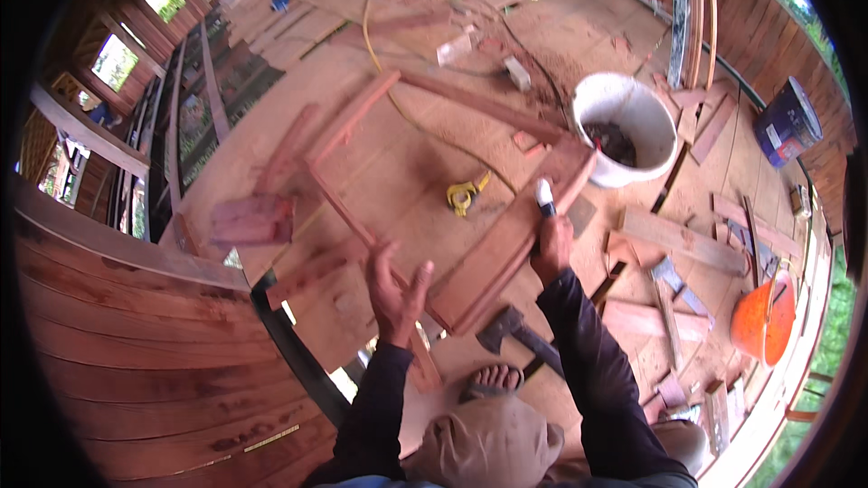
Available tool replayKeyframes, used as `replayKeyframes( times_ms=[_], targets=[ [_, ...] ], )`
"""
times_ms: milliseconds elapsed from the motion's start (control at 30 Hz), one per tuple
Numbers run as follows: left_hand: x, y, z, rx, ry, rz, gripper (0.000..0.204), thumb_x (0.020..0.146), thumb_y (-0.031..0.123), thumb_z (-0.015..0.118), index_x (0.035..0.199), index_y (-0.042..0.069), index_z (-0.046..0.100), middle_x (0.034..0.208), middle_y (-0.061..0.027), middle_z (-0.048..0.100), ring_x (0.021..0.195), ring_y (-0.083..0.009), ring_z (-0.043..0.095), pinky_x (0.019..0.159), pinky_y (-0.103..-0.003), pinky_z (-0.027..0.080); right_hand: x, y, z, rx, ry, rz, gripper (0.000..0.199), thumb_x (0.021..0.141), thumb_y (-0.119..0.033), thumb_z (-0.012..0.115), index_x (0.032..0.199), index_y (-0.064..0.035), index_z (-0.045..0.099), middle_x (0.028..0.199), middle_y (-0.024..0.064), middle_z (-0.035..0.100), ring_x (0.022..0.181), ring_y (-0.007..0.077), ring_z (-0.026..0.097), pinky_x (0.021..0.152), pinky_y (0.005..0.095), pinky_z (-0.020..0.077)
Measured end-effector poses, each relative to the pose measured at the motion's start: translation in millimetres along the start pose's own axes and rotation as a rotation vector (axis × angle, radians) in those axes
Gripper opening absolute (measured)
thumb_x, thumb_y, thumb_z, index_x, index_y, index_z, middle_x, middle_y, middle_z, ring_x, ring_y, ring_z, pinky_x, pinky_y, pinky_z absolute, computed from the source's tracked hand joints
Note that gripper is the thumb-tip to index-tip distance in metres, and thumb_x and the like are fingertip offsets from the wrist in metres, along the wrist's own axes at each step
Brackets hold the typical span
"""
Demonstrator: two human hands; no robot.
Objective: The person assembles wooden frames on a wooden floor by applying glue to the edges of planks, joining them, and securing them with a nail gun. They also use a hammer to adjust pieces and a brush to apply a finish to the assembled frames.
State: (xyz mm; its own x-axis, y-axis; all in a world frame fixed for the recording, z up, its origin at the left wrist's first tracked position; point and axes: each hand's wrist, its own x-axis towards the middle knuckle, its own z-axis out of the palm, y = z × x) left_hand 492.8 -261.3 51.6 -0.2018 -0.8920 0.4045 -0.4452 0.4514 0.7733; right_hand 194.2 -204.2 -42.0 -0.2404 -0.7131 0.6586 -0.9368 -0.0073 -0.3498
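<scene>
My left hand (395,294) is open, fingers apart, beside the near end of a narrow reddish rail of a wooden frame (484,107). My right hand (551,248) is closed around a small tool with a white rounded end (543,194) and a dark neck; its exact kind is unclear. That white end is over the wide plank (506,248) along the frame's right side. A yellow tape measure (463,197) lies on the floor inside the frame. Close to my right forearm rests a hatchet (517,336) with a dark head.
A white bucket (674,140) stands by the frame's far right corner. Farther right are a dark blue paint can (788,122), an orange bucket (764,321) and wood offcuts (683,239). A yellow cord (425,131) crosses the frame. Floor gaps show at the left near open joists (212,81).
</scene>
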Motion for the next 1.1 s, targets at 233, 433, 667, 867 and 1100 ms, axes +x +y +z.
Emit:
replayKeyframes(
  times_ms=[233, 433, 667, 867, 1100],
  targets=[
    [-67.5, -1.4, 3.2, -1.037, 0.033, -1.026, 0.07, 0.094, 0.032, 0.073, 0.146, 0.004, 0.036, 0.14, -0.0112, 0.051, 0.131, -0.0275, 0.05, 0.106, -0.047, 0.045, 30.8, -28.9, 2.9, 1.196, 0.284, 1.206, 0.036, 0.087, -0.033, 0.074, 0.069, -0.0108, 0.052, 0.062, -0.0054, 0.044, 0.051, 0.0077, 0.038, 0.044, 0.0311, 0.0274],
    [-87.1, -10.0, 28.7, -1.188, -0.072, -0.983, 0.058, 0.091, 0.024, 0.075, 0.14, 0.005, 0.048, 0.131, -0.0094, 0.058, 0.122, -0.0212, 0.058, 0.106, -0.043, 0.049, 48.3, -42.1, -12.6, 1.154, 0.147, 1.417, 0.036, 0.091, -0.041, 0.075, 0.086, -0.0099, 0.058, 0.072, -0.0031, 0.048, 0.061, 0.0105, 0.048, 0.056, 0.0316, 0.0446],
    [-84.7, -1.7, 30.2, -1.257, -0.07, -0.957, 0.054, 0.091, 0.018, 0.074, 0.137, 0.005, 0.05, 0.127, -0.0077, 0.06, 0.119, -0.0208, 0.06, 0.104, -0.042, 0.049, 31.2, -10.0, -0.3, 1.041, 0.166, 1.012, 0.025, 0.086, -0.022, 0.071, 0.086, -0.0004, 0.06, 0.067, 0.0076, 0.048, 0.059, 0.0172, 0.051, 0.056, 0.0377, 0.0423],
    [-89.2, -1.9, 29.5, -1.249, 0.001, -1.014, 0.055, 0.091, 0.015, 0.074, 0.139, 0.006, 0.049, 0.128, -0.0063, 0.059, 0.121, -0.0203, 0.058, 0.107, -0.041, 0.047, 45.4, -41.2, -6.9, 1.206, 0.244, 1.396, 0.032, 0.087, -0.032, 0.075, 0.078, -0.0049, 0.06, 0.065, 0.0005, 0.046, 0.059, 0.0143, 0.048, 0.054, 0.0371, 0.0396],
    [-107.3, -26.9, 23.4, -1.334, 0.016, -0.945, 0.072, 0.087, 0.02, 0.077, 0.148, 0.003, 0.043, 0.146, -0.0108, 0.051, 0.135, -0.0265, 0.049, 0.115, -0.047, 0.039, 25.1, -20.9, 8.9, 1.457, 0.161, 1.338, 0.032, 0.094, -0.029, 0.071, 0.111, -0.0029, 0.063, 0.097, 0.0071, 0.067, 0.087, 0.0194, 0.069, 0.079, 0.038, 0.0582]
  ],
)
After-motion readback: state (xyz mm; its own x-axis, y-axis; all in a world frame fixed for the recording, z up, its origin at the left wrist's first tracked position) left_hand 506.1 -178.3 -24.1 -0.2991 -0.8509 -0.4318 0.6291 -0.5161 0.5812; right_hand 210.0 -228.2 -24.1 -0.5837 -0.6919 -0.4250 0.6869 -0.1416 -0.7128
